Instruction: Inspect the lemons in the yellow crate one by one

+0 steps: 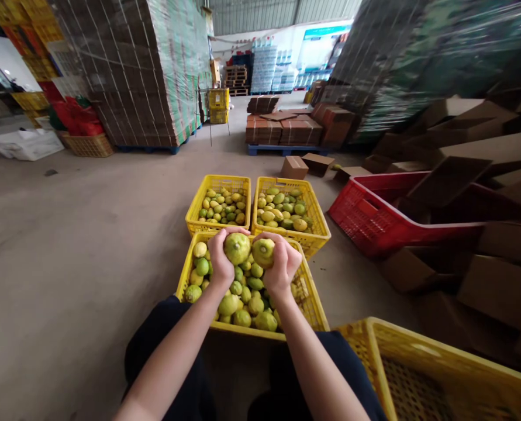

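Observation:
My left hand (222, 257) is wrapped round a yellow-green lemon (237, 248), its stem end facing me. In my right hand (282, 260) is a second, smaller-looking lemon (263, 252), gripped with the thumb along its side. Both hands are side by side above the near yellow crate (254, 333), the two lemons a small gap apart. Below them the crate holds many green and yellow lemons (241, 317); part of that pile is hidden by my hands and forearms.
Two more yellow crates of fruit, a left one (191, 225) and a right one (319, 238), stand just beyond. A yellow crate (372, 345) is at my right knee. Farther right are a red crate (361, 219) and a heap of cardboard boxes (497, 286). Wrapped pallet stacks (124, 76) rise behind.

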A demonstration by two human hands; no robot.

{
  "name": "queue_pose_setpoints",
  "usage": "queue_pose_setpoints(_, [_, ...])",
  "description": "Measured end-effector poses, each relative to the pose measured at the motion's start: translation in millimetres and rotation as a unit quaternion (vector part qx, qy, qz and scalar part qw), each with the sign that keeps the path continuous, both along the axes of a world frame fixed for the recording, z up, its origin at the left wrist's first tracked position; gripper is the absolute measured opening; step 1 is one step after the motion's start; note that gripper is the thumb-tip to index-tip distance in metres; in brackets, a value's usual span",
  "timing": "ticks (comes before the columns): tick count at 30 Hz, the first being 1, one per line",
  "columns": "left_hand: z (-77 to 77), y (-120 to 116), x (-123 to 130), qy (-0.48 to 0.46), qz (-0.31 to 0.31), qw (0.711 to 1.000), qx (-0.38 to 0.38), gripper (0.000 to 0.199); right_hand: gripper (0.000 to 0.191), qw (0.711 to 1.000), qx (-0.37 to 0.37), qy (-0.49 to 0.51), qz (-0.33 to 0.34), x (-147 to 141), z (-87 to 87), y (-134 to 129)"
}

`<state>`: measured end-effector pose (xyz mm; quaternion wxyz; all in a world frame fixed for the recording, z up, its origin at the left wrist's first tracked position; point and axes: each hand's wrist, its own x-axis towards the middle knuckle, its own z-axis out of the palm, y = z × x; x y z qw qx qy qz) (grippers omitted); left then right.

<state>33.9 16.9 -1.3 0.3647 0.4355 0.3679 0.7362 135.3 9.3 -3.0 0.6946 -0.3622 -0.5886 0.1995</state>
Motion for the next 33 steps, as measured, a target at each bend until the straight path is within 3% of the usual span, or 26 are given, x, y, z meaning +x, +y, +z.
queue_pose_setpoints(4, [6.0, -10.2, -7.1, 0.088, 0.027, 0.989, 0.12, 0.046, 0.04, 0.997, 0.071, -0.029, -0.016, 0.8, -3.6, -7.2])
queue_pose_setpoints(9, [7.8, -14.7, -12.1, 0.14, 0.005, 0.976, 0.168, 0.044, 0.04, 0.991, 0.106, -0.067, -0.04, 1.8, -7.4, -11.3])
queue_pose_setpoints(24, [5.5, -14.3, -9.8, 0.112, -0.014, 0.981, 0.156, 0.041, 0.04, 0.991, 0.089, -0.066, -0.069, 1.0, -7.9, -14.8])
queue_pose_setpoints(33, [4.3, -10.9, -4.4, 0.05, 0.0, 0.998, 0.031, 0.042, 0.04, 0.996, 0.052, -0.044, -0.061, -1.8, -11.9, -10.9])
